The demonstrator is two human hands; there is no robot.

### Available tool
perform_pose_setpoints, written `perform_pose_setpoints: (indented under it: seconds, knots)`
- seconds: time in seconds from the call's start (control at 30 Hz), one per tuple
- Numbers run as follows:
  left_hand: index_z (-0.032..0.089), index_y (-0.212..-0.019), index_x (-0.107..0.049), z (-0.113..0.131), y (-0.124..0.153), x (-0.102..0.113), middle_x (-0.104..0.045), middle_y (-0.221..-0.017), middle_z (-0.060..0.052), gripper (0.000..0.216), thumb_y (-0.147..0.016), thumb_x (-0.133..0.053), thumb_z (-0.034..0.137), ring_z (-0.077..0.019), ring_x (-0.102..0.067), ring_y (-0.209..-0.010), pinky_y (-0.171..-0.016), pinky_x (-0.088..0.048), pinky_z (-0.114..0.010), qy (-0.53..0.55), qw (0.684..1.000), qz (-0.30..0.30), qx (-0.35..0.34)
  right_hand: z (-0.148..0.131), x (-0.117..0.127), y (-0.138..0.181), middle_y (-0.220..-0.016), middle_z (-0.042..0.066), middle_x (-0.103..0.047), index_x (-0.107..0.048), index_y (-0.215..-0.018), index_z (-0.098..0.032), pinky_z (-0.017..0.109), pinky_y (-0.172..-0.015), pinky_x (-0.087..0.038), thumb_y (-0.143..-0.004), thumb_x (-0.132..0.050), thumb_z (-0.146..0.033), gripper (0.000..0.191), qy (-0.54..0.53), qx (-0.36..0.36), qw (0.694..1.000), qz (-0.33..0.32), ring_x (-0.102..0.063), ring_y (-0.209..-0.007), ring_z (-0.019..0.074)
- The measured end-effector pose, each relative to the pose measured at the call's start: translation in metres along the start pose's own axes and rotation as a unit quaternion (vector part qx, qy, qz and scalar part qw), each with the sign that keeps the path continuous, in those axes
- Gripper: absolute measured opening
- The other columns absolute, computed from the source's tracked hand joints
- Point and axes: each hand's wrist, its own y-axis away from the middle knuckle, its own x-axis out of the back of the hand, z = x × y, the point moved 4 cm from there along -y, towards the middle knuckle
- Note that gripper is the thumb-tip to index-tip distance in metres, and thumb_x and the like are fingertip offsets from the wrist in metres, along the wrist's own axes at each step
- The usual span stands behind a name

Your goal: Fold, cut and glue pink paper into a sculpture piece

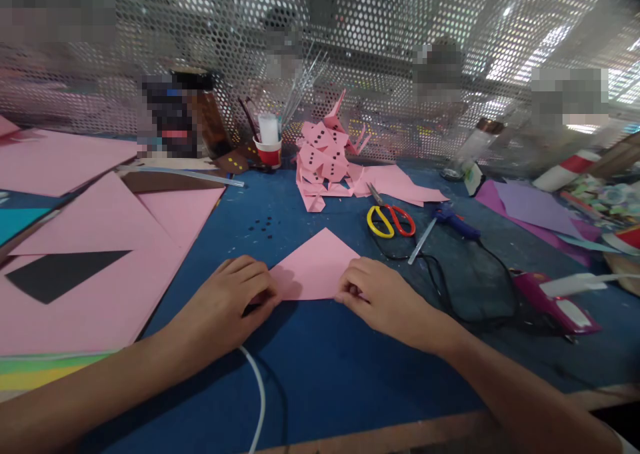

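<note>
Paper (315,267) (pink) in left hand (230,295), right hand (381,294) — red cup (270,154) holds tube (269,129).

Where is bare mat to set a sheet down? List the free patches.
Free: the near stretch of blue mat, crossed only by a white cable; also the strip between the pink triangle and the folded pink pile, dotted with black bits. Crowded: pink sheets left; scissors, glue gun and cords right.
</note>
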Motion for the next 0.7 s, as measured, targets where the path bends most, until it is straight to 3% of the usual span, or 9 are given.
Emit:
perform_pose_setpoints:
  seconds: [0.3, 0.47, 0.7]
  knots:
    - [0.021, -0.081, -0.057, -0.001, 0.006, 0.001, -0.060, -0.079, -0.001, 0.022, -0.102, -0.052, 0.026, -0.0210, -0.053, -0.082, -0.079, -0.038, -0.038, -0.004, 0.999, -0.030, 0.015, -0.013, -0.006, 0.001, -0.100, 0.004, -0.068, -0.064, -0.096, -0.021, 0.033, -0.088, -0.043, -0.098, -0.062, -0.015, 0.006, -0.024, 0.028, 0.999, 0.007, -0.060, -0.095, 0.0190]
    - [0.021, -0.084, -0.059, -0.001, 0.005, 0.000, -0.063, -0.082, -0.001, 0.017, -0.100, -0.053, 0.022, -0.0206, -0.054, -0.084, -0.079, -0.039, -0.037, 0.004, 1.000, -0.019, 0.007, -0.019, -0.014, -0.004, -0.103, 0.005, -0.068, -0.066, -0.099, -0.019, 0.035, -0.090, -0.043, -0.100, -0.066, -0.029, 0.009, -0.013, 0.056, 0.998, 0.013, -0.060, -0.099, 0.0211]
    - [0.021, -0.079, -0.055, 0.002, 0.005, 0.000, -0.061, -0.078, -0.001, 0.019, -0.098, -0.053, 0.020, -0.0206, -0.053, -0.081, -0.076, -0.038, -0.037, -0.016, 1.000, -0.002, 0.005, -0.017, -0.017, -0.008, -0.094, 0.002, -0.069, -0.066, -0.091, -0.019, 0.033, -0.083, -0.041, -0.097, -0.070, -0.024, 0.009, -0.041, 0.000, 0.999, 0.027, -0.060, -0.088, 0.0178]
